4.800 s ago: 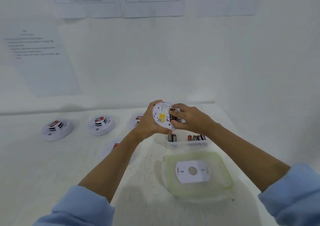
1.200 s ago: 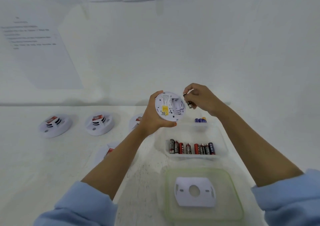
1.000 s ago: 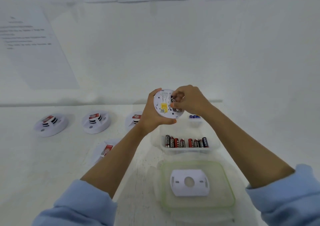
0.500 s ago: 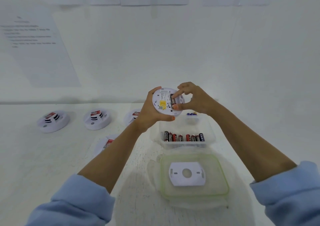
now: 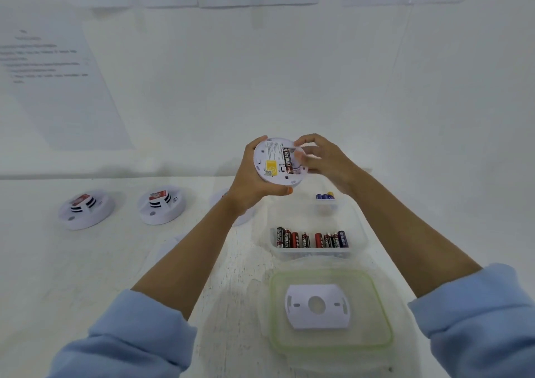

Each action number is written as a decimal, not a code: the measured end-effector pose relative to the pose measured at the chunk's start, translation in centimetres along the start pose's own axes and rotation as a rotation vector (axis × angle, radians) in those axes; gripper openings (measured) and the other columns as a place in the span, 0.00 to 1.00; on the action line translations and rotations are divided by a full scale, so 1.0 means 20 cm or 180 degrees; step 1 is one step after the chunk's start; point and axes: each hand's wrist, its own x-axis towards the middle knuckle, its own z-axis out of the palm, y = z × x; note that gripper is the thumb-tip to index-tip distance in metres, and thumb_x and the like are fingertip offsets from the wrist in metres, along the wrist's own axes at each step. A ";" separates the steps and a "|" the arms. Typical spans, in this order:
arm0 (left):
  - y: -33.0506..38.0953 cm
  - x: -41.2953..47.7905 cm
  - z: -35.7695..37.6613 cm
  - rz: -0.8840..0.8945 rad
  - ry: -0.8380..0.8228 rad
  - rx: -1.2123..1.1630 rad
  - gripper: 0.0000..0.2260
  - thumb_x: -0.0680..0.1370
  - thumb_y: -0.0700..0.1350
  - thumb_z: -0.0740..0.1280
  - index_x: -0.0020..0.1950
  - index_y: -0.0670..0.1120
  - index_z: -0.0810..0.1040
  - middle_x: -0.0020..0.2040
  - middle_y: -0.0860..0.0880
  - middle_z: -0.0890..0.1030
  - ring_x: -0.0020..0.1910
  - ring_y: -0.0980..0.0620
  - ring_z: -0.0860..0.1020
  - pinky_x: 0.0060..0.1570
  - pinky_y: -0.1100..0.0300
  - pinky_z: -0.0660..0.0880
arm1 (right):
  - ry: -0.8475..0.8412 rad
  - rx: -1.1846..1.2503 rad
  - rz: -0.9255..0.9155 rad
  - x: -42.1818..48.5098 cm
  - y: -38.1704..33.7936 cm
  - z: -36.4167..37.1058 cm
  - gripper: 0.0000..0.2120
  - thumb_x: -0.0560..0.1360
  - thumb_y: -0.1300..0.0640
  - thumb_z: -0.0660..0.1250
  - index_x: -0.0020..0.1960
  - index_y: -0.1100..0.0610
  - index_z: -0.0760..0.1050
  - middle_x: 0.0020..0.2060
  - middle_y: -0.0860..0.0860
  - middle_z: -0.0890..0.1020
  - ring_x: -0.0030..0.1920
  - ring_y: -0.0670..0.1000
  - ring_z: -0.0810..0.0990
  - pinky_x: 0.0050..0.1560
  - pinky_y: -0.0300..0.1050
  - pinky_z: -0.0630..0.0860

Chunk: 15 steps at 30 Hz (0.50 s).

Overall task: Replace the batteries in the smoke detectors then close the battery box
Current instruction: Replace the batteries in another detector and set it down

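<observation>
**OPERATOR: CLOTHING AND BARE PARTS**

Each arm is clad in a light-blue sleeve of plain, soft fabric. The left sleeve (image 5: 124, 340) and the right sleeve (image 5: 480, 314) end in loose, bunched folds partway along the forearm. Beyond the cuffs the forearms are bare. The left hand (image 5: 254, 181) and the right hand (image 5: 327, 160) are bare; the right is motion-blurred.

My right hand (image 5: 327, 165) was blurred, so I could not tell whether its fingertips touched the held detector (image 5: 273, 172). Just behind my left hand (image 5: 252, 183), its wrist hid most of another detector (image 5: 215, 204); a further unit (image 5: 169, 247) lay half under that forearm. The wall sheet (image 5: 58, 88) far left of it was unreadable.
</observation>
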 end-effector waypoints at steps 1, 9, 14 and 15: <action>0.00 0.01 -0.01 -0.0001 0.0032 -0.0011 0.46 0.59 0.26 0.76 0.70 0.45 0.58 0.59 0.57 0.70 0.56 0.63 0.73 0.51 0.67 0.76 | 0.0182 -0.0076 0.0120 0.02 0.00 -0.02 0.06 0.75 0.59 0.66 0.50 0.52 0.74 0.47 0.52 0.80 0.43 0.50 0.78 0.45 0.42 0.75; -0.06 0.03 0.00 0.0015 -0.0103 0.0093 0.47 0.56 0.36 0.77 0.70 0.46 0.58 0.63 0.53 0.69 0.61 0.58 0.71 0.56 0.64 0.75 | -0.0526 -0.4163 0.1297 0.12 0.19 -0.01 0.14 0.73 0.52 0.68 0.50 0.61 0.71 0.45 0.54 0.77 0.48 0.56 0.77 0.46 0.46 0.72; -0.09 0.03 0.00 -0.0012 -0.0130 0.0149 0.48 0.56 0.36 0.77 0.71 0.46 0.58 0.64 0.52 0.69 0.63 0.56 0.70 0.58 0.60 0.75 | -0.0555 -0.4253 0.1206 0.13 0.23 0.00 0.08 0.73 0.61 0.65 0.52 0.62 0.74 0.51 0.56 0.79 0.43 0.56 0.75 0.42 0.43 0.70; -0.09 0.03 0.00 -0.0011 -0.0128 0.0154 0.48 0.56 0.36 0.78 0.71 0.46 0.58 0.64 0.51 0.69 0.63 0.55 0.70 0.59 0.59 0.75 | -0.0576 -0.4114 0.1153 0.14 0.24 0.00 0.08 0.73 0.61 0.66 0.51 0.62 0.75 0.51 0.56 0.80 0.43 0.55 0.75 0.41 0.43 0.71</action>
